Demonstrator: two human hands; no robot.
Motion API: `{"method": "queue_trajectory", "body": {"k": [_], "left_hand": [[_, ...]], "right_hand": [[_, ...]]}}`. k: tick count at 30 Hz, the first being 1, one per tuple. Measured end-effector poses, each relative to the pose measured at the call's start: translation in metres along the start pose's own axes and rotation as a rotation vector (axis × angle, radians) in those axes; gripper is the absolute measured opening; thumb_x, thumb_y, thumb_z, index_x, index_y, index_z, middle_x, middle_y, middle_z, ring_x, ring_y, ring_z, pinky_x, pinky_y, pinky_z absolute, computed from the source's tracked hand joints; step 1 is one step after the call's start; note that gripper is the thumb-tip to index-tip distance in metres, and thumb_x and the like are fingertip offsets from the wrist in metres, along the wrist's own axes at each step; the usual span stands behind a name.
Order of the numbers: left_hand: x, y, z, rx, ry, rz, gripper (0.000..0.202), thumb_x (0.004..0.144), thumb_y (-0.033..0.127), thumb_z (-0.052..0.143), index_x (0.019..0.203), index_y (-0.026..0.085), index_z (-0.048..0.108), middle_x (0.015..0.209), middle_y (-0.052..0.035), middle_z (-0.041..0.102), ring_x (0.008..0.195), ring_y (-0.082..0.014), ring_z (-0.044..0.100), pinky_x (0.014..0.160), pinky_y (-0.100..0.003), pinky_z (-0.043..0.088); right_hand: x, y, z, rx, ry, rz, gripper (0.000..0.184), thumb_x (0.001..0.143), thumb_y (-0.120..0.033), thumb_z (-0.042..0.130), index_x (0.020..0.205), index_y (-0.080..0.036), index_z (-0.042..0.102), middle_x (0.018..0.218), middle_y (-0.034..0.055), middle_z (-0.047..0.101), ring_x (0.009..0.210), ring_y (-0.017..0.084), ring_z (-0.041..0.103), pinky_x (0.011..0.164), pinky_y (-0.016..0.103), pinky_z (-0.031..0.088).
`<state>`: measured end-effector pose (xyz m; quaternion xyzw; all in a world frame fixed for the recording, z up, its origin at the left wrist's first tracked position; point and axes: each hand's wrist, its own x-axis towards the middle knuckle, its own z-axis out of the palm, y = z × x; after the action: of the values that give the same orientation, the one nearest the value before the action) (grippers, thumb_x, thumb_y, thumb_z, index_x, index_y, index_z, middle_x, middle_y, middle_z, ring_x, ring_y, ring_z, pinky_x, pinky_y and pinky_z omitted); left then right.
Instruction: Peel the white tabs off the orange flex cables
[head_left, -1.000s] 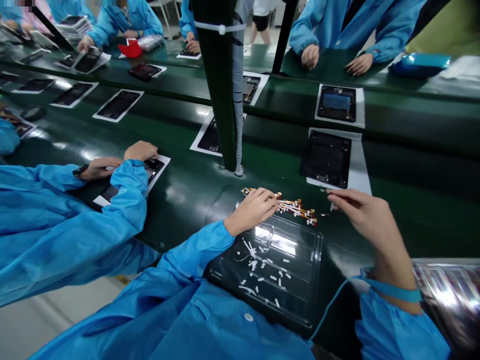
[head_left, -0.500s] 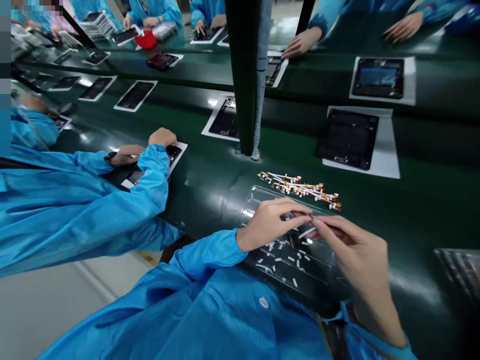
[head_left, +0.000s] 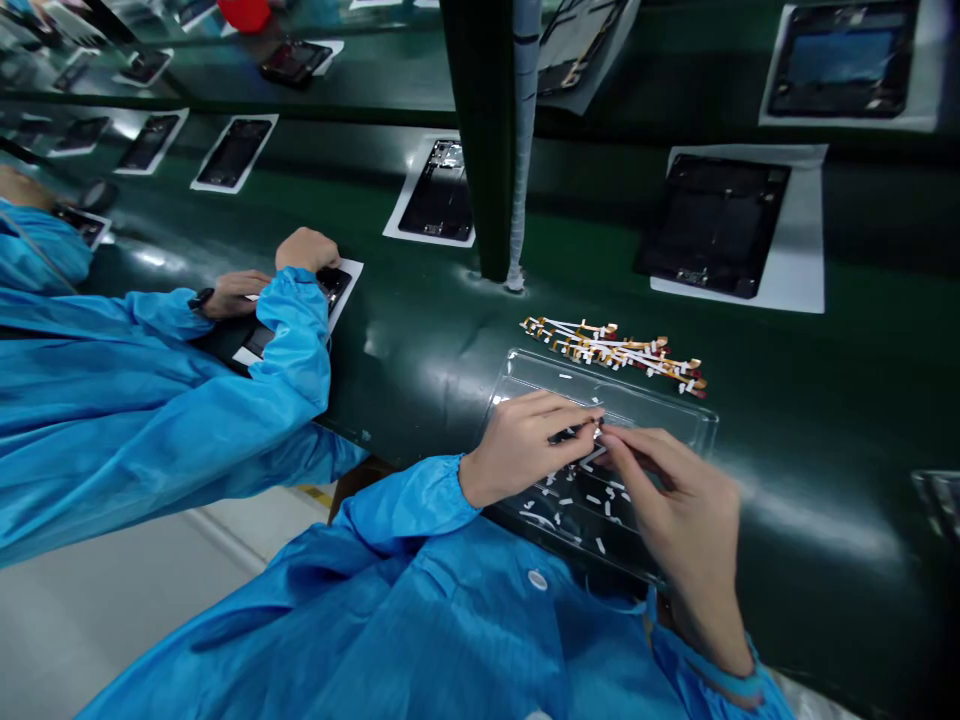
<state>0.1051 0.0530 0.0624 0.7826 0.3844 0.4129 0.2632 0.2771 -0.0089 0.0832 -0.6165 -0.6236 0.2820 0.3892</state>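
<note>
Just beyond strip (head_left: 592, 454) and tray (head_left: 679, 414): cable pile (head_left: 615, 352), post (head_left: 480, 150); co-worker's sleeve (head_left: 294, 340) left.

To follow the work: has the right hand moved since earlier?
Yes. The right hand came from beside the strip pile back over the clear tray.

My green belt (head_left: 420, 360) bears a clear tray (head_left: 645, 405) at six o'clock, strips (head_left: 615, 350), perhaps cables, at twelve, a dark panel (head_left: 712, 225) at one.
</note>
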Motion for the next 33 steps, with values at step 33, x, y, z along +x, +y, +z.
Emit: {"method": "queue_trajectory", "body": {"k": [33], "left_hand": [[0.002,-0.002,-0.010,-0.218,-0.335,-0.312,0.016,0.101,0.030,0.063,0.107,0.020,0.074,0.103,-0.0022,0.076,0.082,-0.0101,0.071,0.070,-0.021,0.058]], "right_hand": [[0.006,0.026,-0.013,0.205,-0.161,0.323,0.029,0.091,-0.053,0.070,0.091,-0.025,0.077,0.077,0.0015,0.071,0.058,0.015,0.060,0.055,0.029,0.051]]}}
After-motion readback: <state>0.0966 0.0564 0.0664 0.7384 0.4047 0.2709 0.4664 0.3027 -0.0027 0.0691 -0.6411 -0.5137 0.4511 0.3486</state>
